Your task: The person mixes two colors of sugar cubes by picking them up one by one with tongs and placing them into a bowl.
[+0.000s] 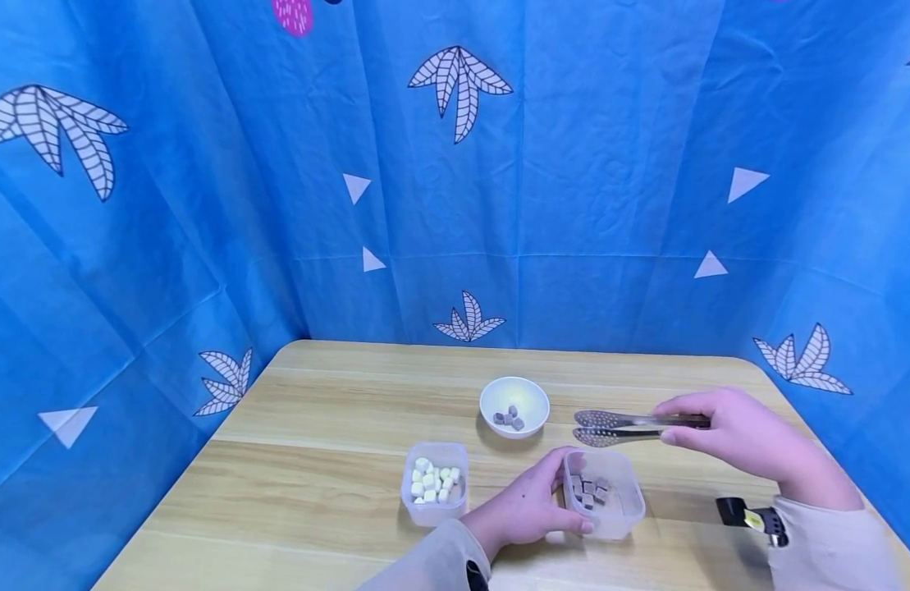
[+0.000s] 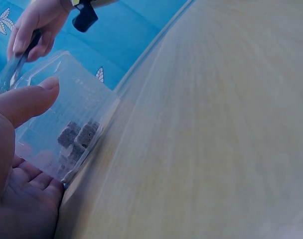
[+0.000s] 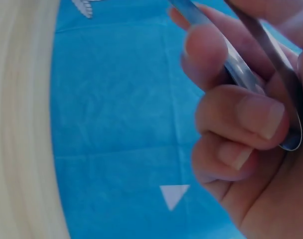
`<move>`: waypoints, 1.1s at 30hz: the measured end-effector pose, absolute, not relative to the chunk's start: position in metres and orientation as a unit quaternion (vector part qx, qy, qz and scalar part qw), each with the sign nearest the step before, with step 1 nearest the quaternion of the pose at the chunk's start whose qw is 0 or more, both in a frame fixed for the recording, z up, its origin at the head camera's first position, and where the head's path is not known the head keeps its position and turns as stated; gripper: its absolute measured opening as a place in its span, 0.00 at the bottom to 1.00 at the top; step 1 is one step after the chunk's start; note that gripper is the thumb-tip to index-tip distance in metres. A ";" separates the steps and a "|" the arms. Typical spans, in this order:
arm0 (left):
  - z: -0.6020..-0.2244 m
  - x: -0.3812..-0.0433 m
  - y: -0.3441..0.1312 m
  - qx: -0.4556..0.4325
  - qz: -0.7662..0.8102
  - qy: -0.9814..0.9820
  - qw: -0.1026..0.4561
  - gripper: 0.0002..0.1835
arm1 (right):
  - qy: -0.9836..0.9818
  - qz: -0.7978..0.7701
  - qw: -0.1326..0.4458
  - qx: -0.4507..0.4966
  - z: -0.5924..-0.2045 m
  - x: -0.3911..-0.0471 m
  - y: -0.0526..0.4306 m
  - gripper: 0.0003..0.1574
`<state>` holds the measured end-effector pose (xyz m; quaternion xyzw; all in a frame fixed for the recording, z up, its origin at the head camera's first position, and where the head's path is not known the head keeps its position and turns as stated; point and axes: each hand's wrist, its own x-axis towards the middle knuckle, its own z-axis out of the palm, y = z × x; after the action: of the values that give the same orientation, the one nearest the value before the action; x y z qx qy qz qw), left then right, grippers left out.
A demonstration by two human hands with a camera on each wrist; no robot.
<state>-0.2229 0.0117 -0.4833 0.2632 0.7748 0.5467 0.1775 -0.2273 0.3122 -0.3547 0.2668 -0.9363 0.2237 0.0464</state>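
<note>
My left hand (image 1: 527,502) holds a clear plastic container (image 1: 619,525) by its left side, the thumb at the front and the other fingers behind. Several grey-brown cubes (image 1: 589,490) lie in it, bunched low in the left wrist view. In my right hand (image 1: 743,439) is a pair of metal tongs (image 1: 605,420), gripped near the bend, as the right wrist view shows. The tongs' perforated tips stand apart, with nothing visible between them. They hover behind the container, to the right of a white bowl (image 1: 534,402) with a few similar cubes (image 1: 509,419).
Left of my left hand, a second clear plastic container (image 1: 434,517) holds several small whitish pieces (image 1: 430,480). Everything stands on a wooden table (image 1: 336,460). A blue patterned curtain (image 1: 595,205) hangs behind the table and at its sides.
</note>
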 end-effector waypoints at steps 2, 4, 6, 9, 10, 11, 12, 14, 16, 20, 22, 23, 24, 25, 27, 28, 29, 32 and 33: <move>-0.484 -0.223 0.012 0.262 0.547 0.775 0.177 0.47 | -0.934 0.220 0.031 0.281 -0.352 -0.224 0.316 0.15; -0.485 -0.223 0.013 0.266 0.547 0.774 0.175 0.47 | -0.932 0.212 0.019 0.294 -0.350 -0.223 0.317 0.14; -0.486 -0.224 0.013 0.273 0.548 0.772 0.173 0.48 | -0.929 0.209 0.005 0.305 -0.350 -0.223 0.316 0.13; -0.489 -0.224 0.013 0.282 0.548 0.769 0.172 0.49 | -0.926 0.203 -0.008 0.318 -0.351 -0.223 0.314 0.12; -0.489 -0.224 0.013 0.283 0.548 0.768 0.172 0.49 | -0.924 0.207 -0.012 0.320 -0.352 -0.223 0.314 0.12; -0.489 -0.224 0.013 0.285 0.548 0.768 0.171 0.48 | -0.923 0.210 -0.015 0.322 -0.353 -0.224 0.313 0.12; -0.489 -0.225 0.014 0.286 0.547 0.768 0.170 0.48 | -0.923 0.212 -0.018 0.322 -0.353 -0.225 0.313 0.12; -0.488 -0.225 0.014 0.289 0.548 0.767 0.167 0.48 | -0.921 0.218 -0.027 0.322 -0.354 -0.226 0.311 0.11; -0.488 -0.226 0.014 0.294 0.547 0.767 0.163 0.47 | -0.921 0.220 -0.040 0.320 -0.356 -0.228 0.309 0.12; -0.489 -0.226 0.014 0.302 0.545 0.766 0.159 0.47 | -0.921 0.214 -0.063 0.320 -0.361 -0.231 0.306 0.13; -0.489 -0.225 0.014 0.301 0.541 0.769 0.158 0.48 | -0.921 0.211 -0.071 0.319 -0.363 -0.232 0.303 0.12; -0.489 -0.225 0.014 0.300 0.540 0.771 0.157 0.48 | -0.921 0.212 -0.075 0.319 -0.364 -0.233 0.302 0.12; -0.489 -0.225 0.014 0.299 0.538 0.773 0.156 0.48 | -0.921 0.212 -0.079 0.318 -0.365 -0.234 0.300 0.11; -0.488 -0.225 0.013 0.299 0.536 0.774 0.155 0.48 | -0.921 0.212 -0.084 0.316 -0.366 -0.235 0.299 0.11; -0.487 -0.225 0.013 0.298 0.534 0.776 0.155 0.48 | -0.921 0.211 -0.089 0.317 -0.368 -0.237 0.296 0.10; -0.487 -0.225 0.013 0.298 0.535 0.775 0.156 0.48 | -0.920 0.212 -0.091 0.317 -0.368 -0.237 0.295 0.10; -0.486 -0.225 0.013 0.299 0.536 0.774 0.156 0.48 | -0.918 0.216 -0.093 0.320 -0.369 -0.237 0.294 0.10; -0.486 -0.225 0.013 0.297 0.539 0.772 0.159 0.48 | -0.914 0.217 -0.092 0.330 -0.369 -0.237 0.290 0.10; -0.486 -0.225 0.013 0.296 0.539 0.773 0.160 0.48 | -0.913 0.216 -0.090 0.335 -0.369 -0.236 0.288 0.10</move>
<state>-0.2251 0.0127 -0.4856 0.2956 0.7726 0.5387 0.1596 -0.2364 0.2883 -0.3692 0.3345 -0.9129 0.2160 -0.0901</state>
